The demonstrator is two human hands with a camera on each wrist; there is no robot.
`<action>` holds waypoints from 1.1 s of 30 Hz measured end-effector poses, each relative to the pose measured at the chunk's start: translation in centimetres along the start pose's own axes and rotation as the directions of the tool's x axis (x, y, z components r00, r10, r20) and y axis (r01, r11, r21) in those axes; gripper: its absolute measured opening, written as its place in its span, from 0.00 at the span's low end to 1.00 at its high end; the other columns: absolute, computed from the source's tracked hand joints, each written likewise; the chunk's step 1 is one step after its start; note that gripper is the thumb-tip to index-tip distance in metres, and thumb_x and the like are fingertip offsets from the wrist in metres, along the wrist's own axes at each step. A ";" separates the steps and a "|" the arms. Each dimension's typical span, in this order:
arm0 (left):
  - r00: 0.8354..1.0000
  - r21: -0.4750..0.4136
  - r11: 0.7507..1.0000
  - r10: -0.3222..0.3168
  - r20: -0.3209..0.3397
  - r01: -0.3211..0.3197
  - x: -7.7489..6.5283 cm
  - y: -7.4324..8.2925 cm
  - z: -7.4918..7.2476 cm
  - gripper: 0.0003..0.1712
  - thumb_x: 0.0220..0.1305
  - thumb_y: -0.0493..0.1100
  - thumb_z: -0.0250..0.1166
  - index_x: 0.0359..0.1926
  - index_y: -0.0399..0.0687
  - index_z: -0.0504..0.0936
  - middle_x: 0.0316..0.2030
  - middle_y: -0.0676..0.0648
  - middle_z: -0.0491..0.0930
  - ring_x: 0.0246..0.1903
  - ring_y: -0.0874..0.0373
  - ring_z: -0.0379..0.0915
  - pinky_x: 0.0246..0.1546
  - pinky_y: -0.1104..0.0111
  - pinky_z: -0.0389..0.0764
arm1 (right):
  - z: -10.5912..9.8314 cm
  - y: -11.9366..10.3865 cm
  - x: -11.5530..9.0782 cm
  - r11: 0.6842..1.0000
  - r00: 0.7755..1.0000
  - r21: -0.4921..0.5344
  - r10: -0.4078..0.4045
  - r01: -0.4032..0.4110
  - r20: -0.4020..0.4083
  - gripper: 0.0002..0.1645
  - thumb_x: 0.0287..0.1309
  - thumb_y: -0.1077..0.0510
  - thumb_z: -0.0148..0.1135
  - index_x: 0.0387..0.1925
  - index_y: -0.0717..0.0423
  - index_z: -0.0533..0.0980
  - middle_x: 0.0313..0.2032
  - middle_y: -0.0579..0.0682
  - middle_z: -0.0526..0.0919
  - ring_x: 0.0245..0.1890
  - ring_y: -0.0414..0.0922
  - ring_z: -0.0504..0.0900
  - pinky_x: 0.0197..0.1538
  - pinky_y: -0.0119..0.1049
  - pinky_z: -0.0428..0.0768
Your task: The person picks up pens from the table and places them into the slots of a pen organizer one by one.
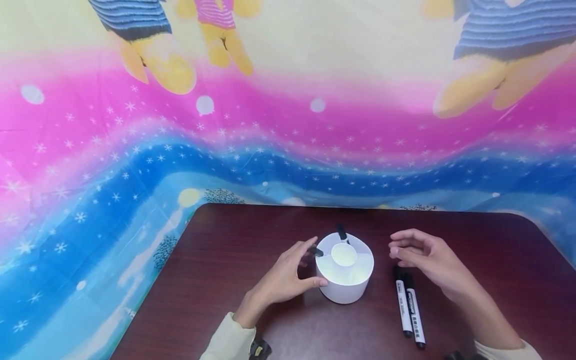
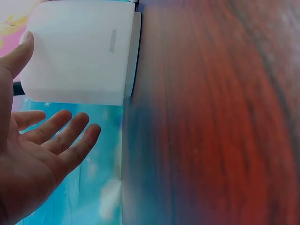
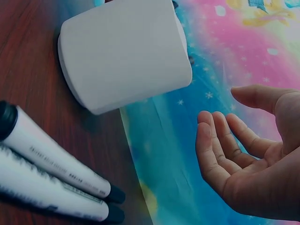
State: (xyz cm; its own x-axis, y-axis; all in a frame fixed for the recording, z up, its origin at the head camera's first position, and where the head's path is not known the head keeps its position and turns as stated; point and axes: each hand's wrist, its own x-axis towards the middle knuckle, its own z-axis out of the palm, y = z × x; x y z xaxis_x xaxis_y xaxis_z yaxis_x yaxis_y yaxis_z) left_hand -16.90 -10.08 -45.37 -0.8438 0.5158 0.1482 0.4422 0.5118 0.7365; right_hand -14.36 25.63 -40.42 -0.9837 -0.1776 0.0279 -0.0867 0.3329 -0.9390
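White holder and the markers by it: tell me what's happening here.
A person holds the left hand open beside the white holder; whether it touches is hard to tell. Two pens stick out of the holder, black ends showing, one at the far side and one at the left. Two markers lie side by side on the table to the holder's right. The right hand is empty, near their far ends.

Holder (image 1: 344, 293) on the bench (image 1: 216, 270), two pens (image 1: 342, 233) in it, left hand (image 1: 285, 275) at its left! To its right, loose pens (image 1: 403, 307) side by side, right hand (image 1: 429, 254) by their far ends; cloth (image 1: 270, 120) behind the bench.
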 end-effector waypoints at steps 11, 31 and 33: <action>1.000 0.002 1.000 -0.001 0.011 0.001 0.0 -0.2 0.2 0.55 0.64 0.63 0.77 0.84 0.56 0.61 0.67 0.51 0.77 0.59 0.55 0.82 0.64 0.59 0.85 | -1.1 1.3 -0.9 1.000 1.000 -0.001 0.020 -0.020 -0.006 0.22 0.76 0.57 0.66 0.63 0.64 0.76 0.47 0.39 0.89 0.47 0.38 0.91 0.49 0.36 0.91; 0.999 -0.039 0.998 0.052 0.013 -0.052 0.1 0.0 -0.3 0.51 0.65 0.58 0.78 0.83 0.58 0.64 0.64 0.51 0.80 0.59 0.57 0.82 0.62 0.64 0.85 | -2.1 3.1 -2.5 0.998 0.999 -0.034 0.051 -0.051 -0.002 0.21 0.77 0.58 0.64 0.64 0.64 0.75 0.47 0.37 0.88 0.46 0.38 0.90 0.48 0.36 0.91; 0.998 -0.035 0.998 0.056 0.016 -0.055 0.1 0.0 -0.3 0.50 0.66 0.59 0.78 0.83 0.58 0.64 0.64 0.51 0.80 0.59 0.57 0.82 0.63 0.65 0.85 | -2.2 3.3 -2.7 0.998 0.998 -0.029 0.059 -0.059 0.000 0.21 0.77 0.58 0.64 0.64 0.64 0.75 0.47 0.37 0.88 0.46 0.38 0.90 0.48 0.36 0.91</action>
State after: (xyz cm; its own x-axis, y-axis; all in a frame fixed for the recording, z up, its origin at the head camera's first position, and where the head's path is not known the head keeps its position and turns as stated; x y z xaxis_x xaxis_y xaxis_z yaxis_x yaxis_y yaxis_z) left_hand -17.07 -10.18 -45.14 -0.8126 0.5549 0.1783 0.4773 0.4579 0.7500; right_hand -12.38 29.27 -42.83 -0.9871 -0.1579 -0.0280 -0.0327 0.3695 -0.9286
